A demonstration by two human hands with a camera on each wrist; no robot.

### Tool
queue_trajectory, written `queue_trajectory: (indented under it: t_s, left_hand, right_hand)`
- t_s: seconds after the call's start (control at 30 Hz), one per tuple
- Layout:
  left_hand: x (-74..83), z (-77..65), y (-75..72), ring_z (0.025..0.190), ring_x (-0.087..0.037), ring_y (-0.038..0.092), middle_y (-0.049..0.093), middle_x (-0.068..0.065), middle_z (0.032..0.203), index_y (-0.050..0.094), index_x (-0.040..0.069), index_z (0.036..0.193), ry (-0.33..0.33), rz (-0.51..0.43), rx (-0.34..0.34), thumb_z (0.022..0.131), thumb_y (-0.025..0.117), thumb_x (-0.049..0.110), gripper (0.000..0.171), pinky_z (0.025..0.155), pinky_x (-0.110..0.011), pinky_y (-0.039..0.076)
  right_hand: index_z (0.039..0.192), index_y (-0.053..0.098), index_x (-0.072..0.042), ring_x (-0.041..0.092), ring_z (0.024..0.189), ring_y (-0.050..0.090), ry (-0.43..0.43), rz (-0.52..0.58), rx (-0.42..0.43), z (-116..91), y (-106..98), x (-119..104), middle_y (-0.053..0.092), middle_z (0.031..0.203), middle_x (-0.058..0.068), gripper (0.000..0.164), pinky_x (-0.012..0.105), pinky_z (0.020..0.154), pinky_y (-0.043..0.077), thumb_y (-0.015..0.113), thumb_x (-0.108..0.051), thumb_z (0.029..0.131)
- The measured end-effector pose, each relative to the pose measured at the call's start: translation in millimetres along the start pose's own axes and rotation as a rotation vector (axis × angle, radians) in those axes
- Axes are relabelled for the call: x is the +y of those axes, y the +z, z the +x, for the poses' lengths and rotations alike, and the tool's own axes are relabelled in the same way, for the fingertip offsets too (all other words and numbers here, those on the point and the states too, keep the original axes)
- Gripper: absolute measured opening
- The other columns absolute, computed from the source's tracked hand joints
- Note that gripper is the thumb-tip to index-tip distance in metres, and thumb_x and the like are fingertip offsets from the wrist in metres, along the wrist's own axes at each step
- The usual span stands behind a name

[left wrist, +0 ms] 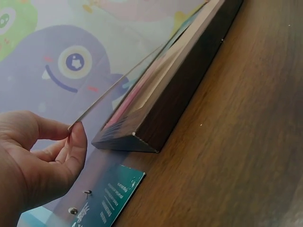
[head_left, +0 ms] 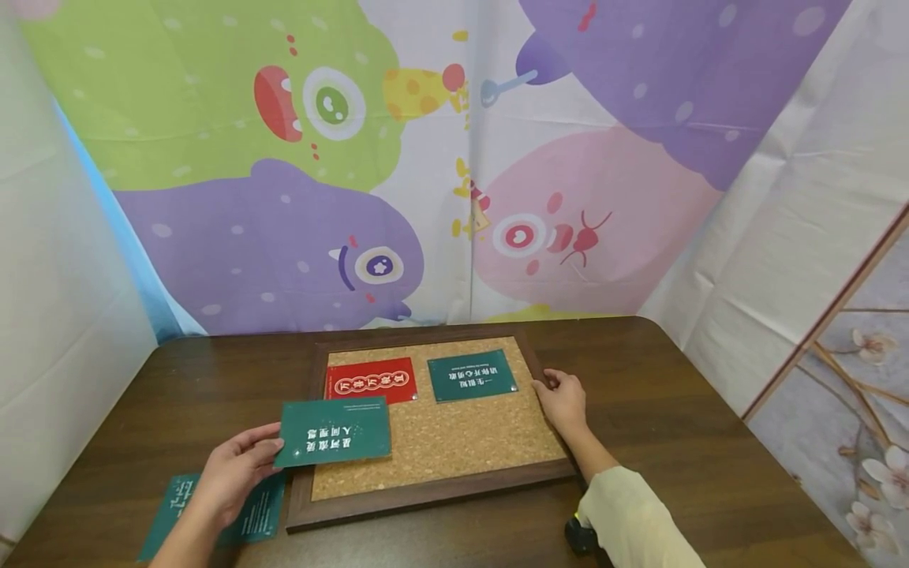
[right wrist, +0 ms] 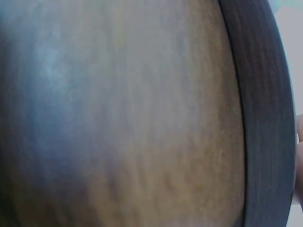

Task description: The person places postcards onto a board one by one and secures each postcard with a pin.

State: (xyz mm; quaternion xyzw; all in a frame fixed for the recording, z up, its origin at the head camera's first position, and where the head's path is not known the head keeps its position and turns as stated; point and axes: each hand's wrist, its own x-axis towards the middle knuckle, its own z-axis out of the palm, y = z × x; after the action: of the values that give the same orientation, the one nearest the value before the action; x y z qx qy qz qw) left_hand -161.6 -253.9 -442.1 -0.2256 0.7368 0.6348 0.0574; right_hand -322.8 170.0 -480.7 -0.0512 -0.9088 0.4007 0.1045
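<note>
Head view shows a dark-framed board [head_left: 454, 442] on the bench [head_left: 660, 442], its cork face carrying a red card [head_left: 372, 382] at the far left and a small green card [head_left: 472, 375] at the far right. The near part of the cork is bare. The held card [head_left: 334, 430], green with white writing, is at the tips of the left hand [head_left: 237, 465], thumb and fingers clamped on its left edge. It hangs tilted over the near left of the board and, from this angle, covers the red card's near edge. The right hand [head_left: 564, 404] grips the board's right edge, thumb over the frame. A loose card [head_left: 259, 513], also green, lies on the bench left of the board, partly hidden by the left hand.

The left wrist view alone shows the held card edge-on, its pinched end raised clear of the frame, and two pins [left wrist: 72, 211] below the left hand, beside or on the loose card. The right wrist view adds only the frame's dark side, blurred bench and a sliver of fingers at the right.
</note>
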Motion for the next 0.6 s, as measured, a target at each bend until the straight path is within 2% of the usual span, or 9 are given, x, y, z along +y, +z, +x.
queue_trajectory:
  t_s: [0.17,0.6]
  left_hand:
    - [-1.6,0.5,3.4,0.089,-0.015,0.052,0.043,-0.018,0.123,0.034,0.0,0.132,0.003,-0.001,-0.006,0.086,0.055,0.026,0.057,0.079,-0.03,0.05]
    - [-1.0,1.0,16.4,0.081,-0.012,0.054,0.052,-0.012,0.108,0.037,-0.002,0.129,0.027,-0.007,-0.005,0.086,0.055,0.023,0.053,0.073,-0.027,0.051]
  right_hand:
    - [0.11,0.059,0.0,0.027,0.092,0.051,-0.003,0.004,0.007,-1,0,-1,0.056,0.099,0.018,0.037,0.039,0.079,0.042,0.062,-0.022,0.081]
    - [0.11,0.059,0.0,0.026,0.092,0.05,0.007,-0.002,-0.002,0,0,-2,0.056,0.098,0.017,0.037,0.039,0.079,0.042,0.061,-0.022,0.081]
